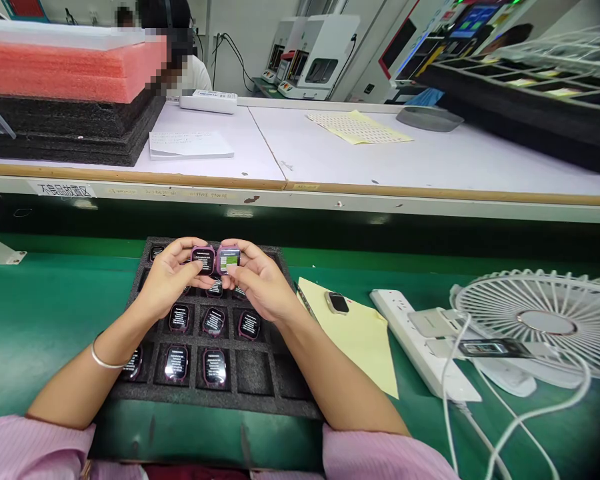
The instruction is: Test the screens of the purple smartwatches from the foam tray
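Between thumb and fingers, my left hand (173,273) holds a smartwatch (203,260) without a strap, its dark screen showing lines of white text. My right hand (257,277) grips a second smartwatch (229,259), whose screen shows a green and white picture. Both are purple-edged and held side by side, close together. Below them lies a black foam tray (254,372) with square pockets. Several similar watches (214,321) lit with white text rest in it, and some pockets in the front right hold nothing. My hands and forearms hide parts of the tray.
On the right, a pale watch (337,303) lies on yellow paper (365,340), beside a white power strip (425,343), cables and a white fan (540,320). A raised shelf (330,160) behind carries foam stacks (70,127) and a notepad (190,145). A person sits beyond.
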The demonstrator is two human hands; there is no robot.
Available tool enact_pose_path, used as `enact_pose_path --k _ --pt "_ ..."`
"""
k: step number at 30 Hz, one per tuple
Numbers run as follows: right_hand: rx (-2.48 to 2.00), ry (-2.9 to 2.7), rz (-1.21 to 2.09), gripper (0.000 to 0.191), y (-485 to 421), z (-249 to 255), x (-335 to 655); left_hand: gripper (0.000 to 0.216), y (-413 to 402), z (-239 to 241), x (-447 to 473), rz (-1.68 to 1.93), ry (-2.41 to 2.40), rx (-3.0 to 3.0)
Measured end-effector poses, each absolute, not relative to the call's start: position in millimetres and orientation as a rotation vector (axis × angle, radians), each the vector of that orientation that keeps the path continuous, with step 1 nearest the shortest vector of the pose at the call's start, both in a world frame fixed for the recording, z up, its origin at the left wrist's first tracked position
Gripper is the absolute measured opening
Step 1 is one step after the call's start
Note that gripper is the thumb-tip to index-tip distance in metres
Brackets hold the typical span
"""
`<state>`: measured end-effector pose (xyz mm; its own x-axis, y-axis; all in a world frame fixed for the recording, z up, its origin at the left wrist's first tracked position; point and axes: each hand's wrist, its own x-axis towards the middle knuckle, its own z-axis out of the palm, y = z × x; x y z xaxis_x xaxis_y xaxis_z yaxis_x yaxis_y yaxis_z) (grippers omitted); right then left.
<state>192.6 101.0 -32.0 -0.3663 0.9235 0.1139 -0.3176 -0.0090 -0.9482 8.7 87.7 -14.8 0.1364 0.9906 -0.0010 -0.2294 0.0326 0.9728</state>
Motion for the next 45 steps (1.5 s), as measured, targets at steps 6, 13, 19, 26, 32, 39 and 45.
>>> enact_pose_path --k 6,13,19,26,32,39,45 --pt "-0.702 -1.273 1.583 0.046 100.7 -31.0 194.3 0.044 87.5 -11.7 7.0 1.189 0.920 1.070" --pt "-0.707 -1.224 1.587 0.045 102.2 -33.0 191.1 0.041 87.3 -11.7 8.9 1.191 0.955 1.079" --pt "-0.741 -1.080 1.636 0.039 105.1 -36.1 190.4 0.039 85.0 -10.5 10.3 1.172 0.961 1.043" --pt "-0.765 -1.150 1.598 0.044 103.4 -37.6 192.2 0.038 84.0 -9.7 11.2 1.153 0.950 1.057" --pt "-0.774 -1.195 1.565 0.045 102.1 -36.1 191.6 0.038 83.9 -10.0 10.0 1.154 0.946 1.075" --pt "-0.764 -1.212 1.562 0.042 100.8 -34.8 191.5 0.037 84.6 -11.7 10.5 1.163 0.959 1.087" --pt "-0.750 -1.238 1.573 0.042 99.7 -31.8 193.1 0.035 84.3 -10.5 9.0 1.169 0.957 1.101"
